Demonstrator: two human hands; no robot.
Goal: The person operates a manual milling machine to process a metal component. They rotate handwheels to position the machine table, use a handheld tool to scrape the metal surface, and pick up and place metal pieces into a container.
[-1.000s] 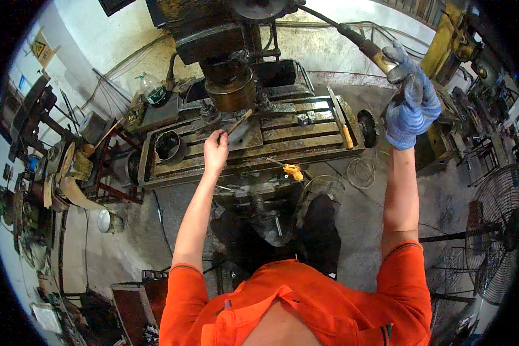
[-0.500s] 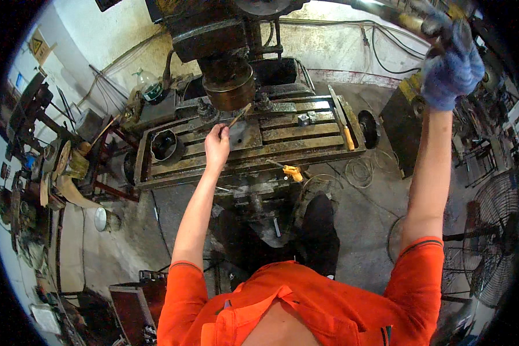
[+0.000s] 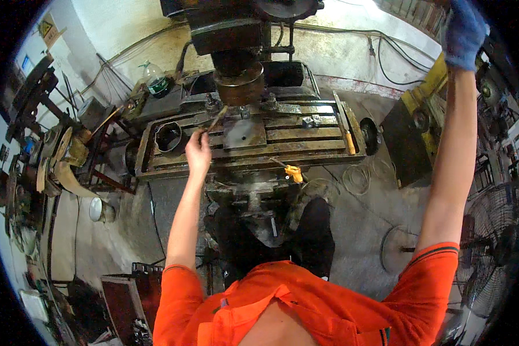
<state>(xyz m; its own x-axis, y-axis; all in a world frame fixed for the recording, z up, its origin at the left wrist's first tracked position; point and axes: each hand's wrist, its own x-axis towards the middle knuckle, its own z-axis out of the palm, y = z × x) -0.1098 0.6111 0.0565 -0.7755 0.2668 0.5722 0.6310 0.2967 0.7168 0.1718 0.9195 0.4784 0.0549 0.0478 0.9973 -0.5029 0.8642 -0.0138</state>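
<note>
Two hands work apart: the left hand [image 3: 198, 153] pinches a thin brush [image 3: 216, 121] over the grooved table [image 3: 305, 136]. Brushing seems underway, calling for clearance from the spindle [image 3: 240, 85]. The raised right hand's [image 3: 465, 37] grip cannot be told.

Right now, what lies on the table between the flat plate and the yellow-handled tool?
A small metal piece, on the slotted table; the head view shows it, somewhat blurred.
</note>
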